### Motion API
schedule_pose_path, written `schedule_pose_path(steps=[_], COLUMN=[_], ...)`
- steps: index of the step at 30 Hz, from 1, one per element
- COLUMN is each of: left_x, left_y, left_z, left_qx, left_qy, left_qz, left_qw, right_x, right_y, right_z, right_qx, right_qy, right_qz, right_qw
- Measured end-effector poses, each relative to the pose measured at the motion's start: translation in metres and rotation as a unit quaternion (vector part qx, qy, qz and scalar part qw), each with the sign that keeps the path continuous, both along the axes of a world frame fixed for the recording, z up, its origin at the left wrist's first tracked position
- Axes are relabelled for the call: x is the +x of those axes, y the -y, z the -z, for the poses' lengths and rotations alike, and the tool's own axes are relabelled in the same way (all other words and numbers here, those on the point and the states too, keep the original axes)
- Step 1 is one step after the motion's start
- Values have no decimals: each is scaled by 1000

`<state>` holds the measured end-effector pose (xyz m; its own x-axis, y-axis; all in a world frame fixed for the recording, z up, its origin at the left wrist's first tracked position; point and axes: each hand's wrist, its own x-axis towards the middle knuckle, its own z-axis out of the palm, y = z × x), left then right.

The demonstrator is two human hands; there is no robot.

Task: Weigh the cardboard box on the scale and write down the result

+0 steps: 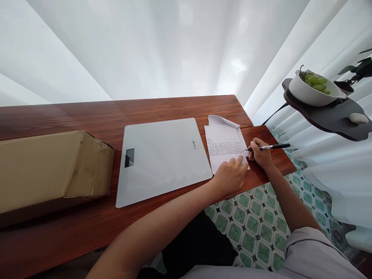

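Note:
A sheet of white paper (pixel 219 137) covered in rows of small handwriting lies near the right end of the wooden table, its top edge curled over. My left hand (pixel 231 174) rests on the paper's lower edge, fingers spread. Pinched in my right hand (pixel 261 154) is a black pen (pixel 276 146), its tip at the right edge of the writing. To the left of the paper lies a flat white bathroom scale (pixel 162 162) with a small dark display; the paper's left edge is right beside it.
A brown cardboard box (pixel 43 166) stands on the table (pixel 162 104) at the left. On the right, a dark wavy shelf (pixel 325 112) carries a white bowl (pixel 308 91) of green grapes, a plant and a white mouse-shaped object (pixel 358 118). White curtains hang behind.

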<state>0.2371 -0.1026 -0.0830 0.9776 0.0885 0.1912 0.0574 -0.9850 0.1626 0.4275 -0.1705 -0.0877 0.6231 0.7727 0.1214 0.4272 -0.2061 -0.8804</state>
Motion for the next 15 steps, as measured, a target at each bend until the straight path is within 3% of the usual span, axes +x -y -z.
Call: schedule_pose_path(steps=[3,8,15], left_x=[0,0,1], left_y=[1,1,1], left_z=[1,2,3], left_qx=[-1,1,-5], left_qy=[5,5,31], left_qz=[1,4,7], left_qw=[1000,1000,999], right_x=[2,7,14], right_y=[-1,-3,-4], right_z=[-1,0,7], right_qx=[35,3,11], right_qy=[77,212,197], right_qz=[50,99,105], right_qw=[995,972,975])
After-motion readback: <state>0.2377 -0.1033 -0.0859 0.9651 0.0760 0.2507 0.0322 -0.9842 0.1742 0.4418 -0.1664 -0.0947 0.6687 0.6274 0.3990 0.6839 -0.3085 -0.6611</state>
